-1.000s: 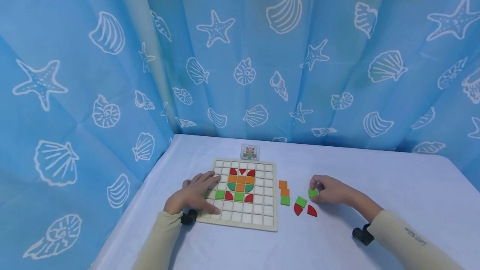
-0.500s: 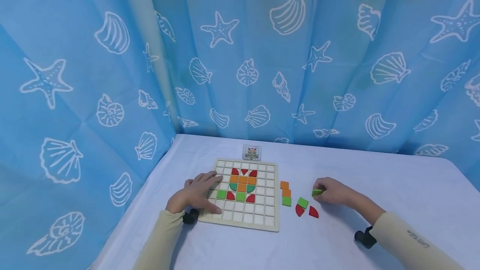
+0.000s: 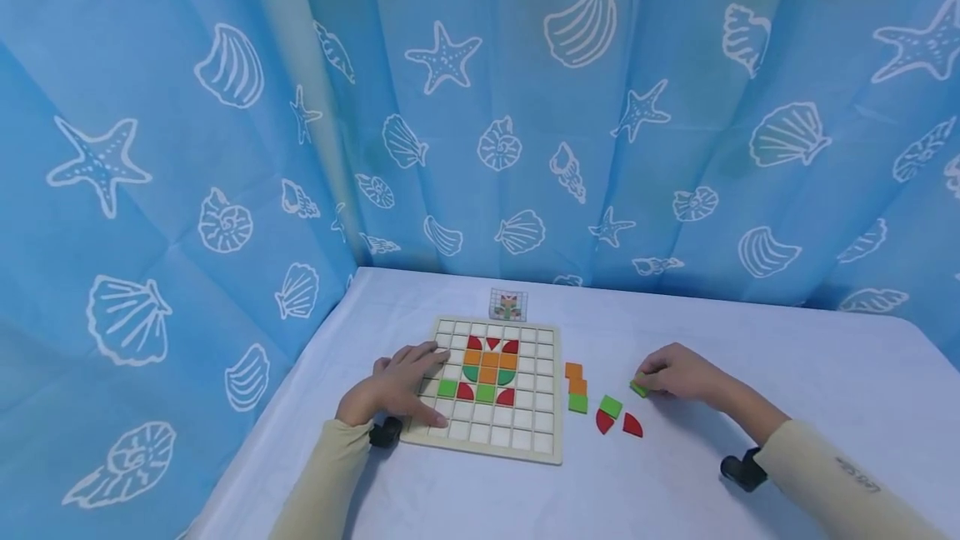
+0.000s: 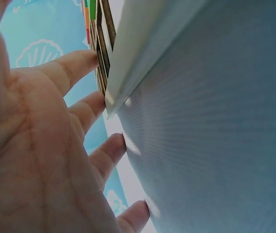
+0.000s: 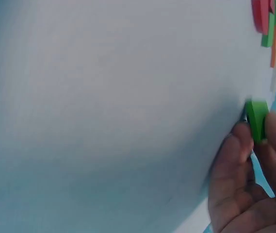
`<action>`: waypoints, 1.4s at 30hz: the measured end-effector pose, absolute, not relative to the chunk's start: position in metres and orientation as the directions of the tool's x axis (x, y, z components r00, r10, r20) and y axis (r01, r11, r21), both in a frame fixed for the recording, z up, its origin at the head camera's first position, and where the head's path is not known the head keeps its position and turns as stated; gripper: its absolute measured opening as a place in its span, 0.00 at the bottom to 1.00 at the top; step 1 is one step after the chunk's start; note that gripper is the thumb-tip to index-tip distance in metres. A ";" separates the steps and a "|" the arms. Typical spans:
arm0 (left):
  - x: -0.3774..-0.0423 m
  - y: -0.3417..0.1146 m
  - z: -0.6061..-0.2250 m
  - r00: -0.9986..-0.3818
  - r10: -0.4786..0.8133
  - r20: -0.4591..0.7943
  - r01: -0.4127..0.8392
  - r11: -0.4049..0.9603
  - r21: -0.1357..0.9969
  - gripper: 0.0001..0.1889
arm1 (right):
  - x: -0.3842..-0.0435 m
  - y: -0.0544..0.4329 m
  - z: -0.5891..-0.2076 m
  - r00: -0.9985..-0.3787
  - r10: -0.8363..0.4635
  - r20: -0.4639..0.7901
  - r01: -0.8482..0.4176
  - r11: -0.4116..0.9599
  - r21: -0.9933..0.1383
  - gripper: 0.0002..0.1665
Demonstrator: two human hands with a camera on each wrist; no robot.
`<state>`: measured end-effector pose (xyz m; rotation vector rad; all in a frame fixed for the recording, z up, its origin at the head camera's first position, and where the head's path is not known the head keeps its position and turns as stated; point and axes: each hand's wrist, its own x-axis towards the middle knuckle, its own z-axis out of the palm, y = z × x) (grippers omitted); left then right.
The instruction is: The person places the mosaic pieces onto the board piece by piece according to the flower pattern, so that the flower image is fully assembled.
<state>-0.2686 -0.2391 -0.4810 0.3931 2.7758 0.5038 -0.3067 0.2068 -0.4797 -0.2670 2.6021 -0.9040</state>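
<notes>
In the head view my left hand [image 3: 397, 386] rests with spread fingers over the left edge of a wooden grid board [image 3: 558, 390]. In the left wrist view two fingertips touch the board's rim [image 4: 116, 94], and the others reach the cloth. Red, orange and green pieces form a pattern on the board, including an orange square [image 3: 489, 359] and a green square [image 3: 485, 393]. To the right of the board, my right hand [image 3: 682, 373] pinches a green square tile [image 5: 258, 119] between thumb and fingers, low over the table; its fingers partly cover the tile.
Between board and right hand lie orange tiles [image 3: 573, 371], a green tile [image 3: 578, 403], another green tile [image 3: 611, 407] and two red quarter-circle pieces [image 3: 633, 425]. A small pattern card [image 3: 508, 305] sits behind the board. A blue shell-print curtain [image 3: 450, 148] borders the white-covered table [image 3: 600, 490].
My right hand has shifted slightly right with the green tile, which was tilted up half a second ago and now sits lower near the cloth. The left hand keeps its place on the board.
</notes>
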 end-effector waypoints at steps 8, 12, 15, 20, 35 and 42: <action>-0.268 -0.236 -0.478 -0.917 0.317 -0.243 0.214 0.903 0.372 0.55 | -0.311 0.210 -0.482 -0.936 -0.258 -0.240 -0.041 0.757 -0.652 0.13; -0.267 -0.238 -0.477 -0.922 0.293 -0.253 0.189 0.911 0.366 0.55 | -0.315 0.199 -0.479 -0.947 -0.274 -0.167 -0.116 0.778 -0.617 0.15; -0.266 -0.238 -0.478 -0.924 0.293 -0.247 0.189 0.909 0.372 0.55 | -0.315 0.189 -0.477 -0.960 -0.259 -0.104 -0.140 0.768 -0.625 0.16; -0.265 -0.237 -0.481 -0.925 0.286 -0.252 0.181 0.911 0.369 0.56 | -0.317 0.165 -0.471 -0.972 -0.234 -0.026 -0.151 0.706 -0.692 0.16; -0.266 -0.237 -0.476 -0.928 0.280 -0.246 0.183 0.918 0.353 0.55 | -0.313 0.088 -0.467 -0.963 -0.264 0.053 -0.216 0.640 -0.737 0.08; -0.267 -0.236 -0.481 -0.929 0.284 -0.240 0.193 0.920 0.342 0.55 | -0.306 0.069 -0.471 -0.935 -0.354 0.013 -0.245 0.621 -0.745 0.05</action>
